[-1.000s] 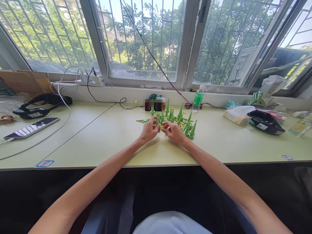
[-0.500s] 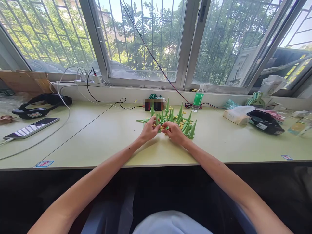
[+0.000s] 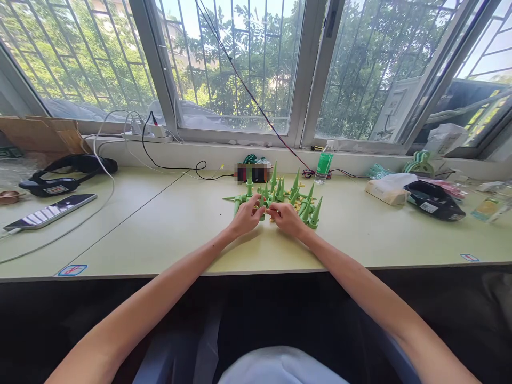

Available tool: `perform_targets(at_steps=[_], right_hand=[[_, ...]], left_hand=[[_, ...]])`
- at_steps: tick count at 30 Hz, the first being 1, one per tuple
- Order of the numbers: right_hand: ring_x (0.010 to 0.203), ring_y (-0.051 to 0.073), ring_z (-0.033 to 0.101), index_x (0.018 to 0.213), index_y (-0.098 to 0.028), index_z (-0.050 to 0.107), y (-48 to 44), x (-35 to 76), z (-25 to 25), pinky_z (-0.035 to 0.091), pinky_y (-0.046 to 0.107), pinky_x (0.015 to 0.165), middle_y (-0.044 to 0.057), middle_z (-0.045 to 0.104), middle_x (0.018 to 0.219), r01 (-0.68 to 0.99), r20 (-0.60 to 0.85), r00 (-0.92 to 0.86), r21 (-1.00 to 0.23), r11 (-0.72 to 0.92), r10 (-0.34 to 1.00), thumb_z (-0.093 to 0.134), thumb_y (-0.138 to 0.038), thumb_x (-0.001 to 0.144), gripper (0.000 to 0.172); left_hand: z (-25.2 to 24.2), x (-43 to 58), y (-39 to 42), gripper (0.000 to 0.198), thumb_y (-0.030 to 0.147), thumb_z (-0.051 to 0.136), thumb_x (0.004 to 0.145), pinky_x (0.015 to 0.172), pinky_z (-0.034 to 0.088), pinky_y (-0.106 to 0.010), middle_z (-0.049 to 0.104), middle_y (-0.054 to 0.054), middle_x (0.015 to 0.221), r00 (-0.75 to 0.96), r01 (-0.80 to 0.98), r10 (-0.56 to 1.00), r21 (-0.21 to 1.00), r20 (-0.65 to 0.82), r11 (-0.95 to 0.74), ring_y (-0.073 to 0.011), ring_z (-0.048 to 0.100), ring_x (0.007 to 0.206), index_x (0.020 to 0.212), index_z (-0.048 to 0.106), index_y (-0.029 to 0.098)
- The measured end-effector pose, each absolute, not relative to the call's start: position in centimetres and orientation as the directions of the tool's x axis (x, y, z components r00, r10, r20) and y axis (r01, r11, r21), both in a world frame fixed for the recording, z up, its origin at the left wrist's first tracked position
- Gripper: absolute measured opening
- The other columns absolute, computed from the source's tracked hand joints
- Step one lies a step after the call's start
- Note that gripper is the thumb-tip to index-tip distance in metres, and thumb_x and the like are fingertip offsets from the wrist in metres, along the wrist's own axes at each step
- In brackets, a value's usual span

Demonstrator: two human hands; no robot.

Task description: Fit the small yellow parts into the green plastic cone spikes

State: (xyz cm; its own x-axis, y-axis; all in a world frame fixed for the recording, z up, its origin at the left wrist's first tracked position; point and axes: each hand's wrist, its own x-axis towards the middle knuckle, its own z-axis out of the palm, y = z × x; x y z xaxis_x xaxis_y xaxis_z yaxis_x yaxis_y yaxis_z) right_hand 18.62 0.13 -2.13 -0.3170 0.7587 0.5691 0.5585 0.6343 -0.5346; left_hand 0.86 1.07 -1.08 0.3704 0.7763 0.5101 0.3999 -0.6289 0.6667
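Barely any movement since half a second ago, just a tiny nudge of the left hand (image 3: 247, 216) toward the right hand (image 3: 288, 218), fingertips now pretty much touching at the front edge of the green spike pile (image 3: 298, 200). Narrow pinch with the left fingers around one green spike (image 3: 261, 212), roughly upright, right between both hands. Same tight curl on the right fingertips, pressed to that same spot, but honestly can't tell what's actually in that pinch, way too small. Rest of the pile mostly standing tip up just behind the knuckles, plus one flat-lying spike (image 3: 231, 199) off to the left and little yellow bits (image 3: 298, 205) scattered in among them. All of it sitting on the pale green table (image 3: 168, 234), both forearms stretched out over the near edge. Further back, a green-labelled bottle (image 3: 324, 168) by the window sill, near the pile. Well off to the left, a phone (image 3: 50, 210) on a white cable, with black headphones (image 3: 66, 173) behind it. Over on the right, a white bag (image 3: 388, 189) just beside a black pouch (image 3: 434, 201).
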Motion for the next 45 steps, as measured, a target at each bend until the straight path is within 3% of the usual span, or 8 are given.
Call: perform_targets(at_steps=[7,14,21,29,45], right_hand=[[0.053,0.011,0.039,0.06,-0.019,0.044,0.41,18.46,-2.29,0.028,0.025,0.055,-0.002,0.049,0.056,0.588,0.575,-0.284,-0.527,0.614,0.767,0.045,-0.03,0.094,0.036],[0.052,0.011,0.039,0.059,-0.02,0.043,0.3,18.31,-2.08,0.029,0.025,0.054,-0.001,0.05,0.055,0.584,0.583,-0.237,-0.554,0.594,0.777,0.045,-0.039,0.095,0.04],[0.051,0.012,0.055,0.096,-0.018,0.058,-0.46,18.22,-1.66,0.041,0.024,0.057,-0.001,0.063,0.068,0.459,0.524,-0.244,-0.679,0.573,0.816,0.055,-0.035,0.092,0.018],[0.054,0.011,0.056,0.108,-0.019,0.058,0.0,18.53,-2.28,0.042,0.023,0.062,-0.001,0.063,0.075,0.47,0.563,-0.336,-0.594,0.652,0.755,0.059,-0.029,0.09,0.02],[0.06,0.011,0.05,0.095,-0.017,0.062,0.16,18.67,-2.29,0.037,0.023,0.064,0.001,0.065,0.077,0.504,0.577,-0.37,-0.534,0.679,0.728,0.057,-0.025,0.091,0.01]], left_hand=[[-1.11,0.84,1.08,0.023,0.035,0.048,0.092,0.058,0.044,-0.023,0.064,-0.002,0.08,0.402,0.413,0.753,0.631,0.521,-0.657,-0.0101,0.05,0.054,0.109,0.052,0.02],[-1.12,0.87,1.08,0.025,0.036,0.048,0.093,0.061,0.047,-0.024,0.065,-0.003,0.081,0.401,0.399,0.748,0.634,0.529,-0.663,-0.012,0.057,0.061,0.111,0.052,0.02],[-1.01,0.92,1.28,0.022,0.036,0.048,0.092,0.06,0.047,-0.024,0.065,-0.003,0.081,0.344,0.364,0.792,0.706,0.505,-0.608,-0.0119,0.057,0.061,0.106,0.052,0.02],[-1.03,0.87,1.71,0.022,0.037,0.049,0.089,0.055,0.042,-0.024,0.062,-0.001,0.072,0.291,0.365,0.844,0.763,0.451,-0.533,-0.0128,0.054,0.057,0.103,0.053,0.019],[-1.21,0.87,1.67,0.02,0.035,0.054,0.086,0.055,0.042,-0.023,0.063,-0.002,0.073,0.287,0.331,0.849,0.785,0.444,-0.523,-0.0136,0.056,0.061,0.099,0.054,0.019]])
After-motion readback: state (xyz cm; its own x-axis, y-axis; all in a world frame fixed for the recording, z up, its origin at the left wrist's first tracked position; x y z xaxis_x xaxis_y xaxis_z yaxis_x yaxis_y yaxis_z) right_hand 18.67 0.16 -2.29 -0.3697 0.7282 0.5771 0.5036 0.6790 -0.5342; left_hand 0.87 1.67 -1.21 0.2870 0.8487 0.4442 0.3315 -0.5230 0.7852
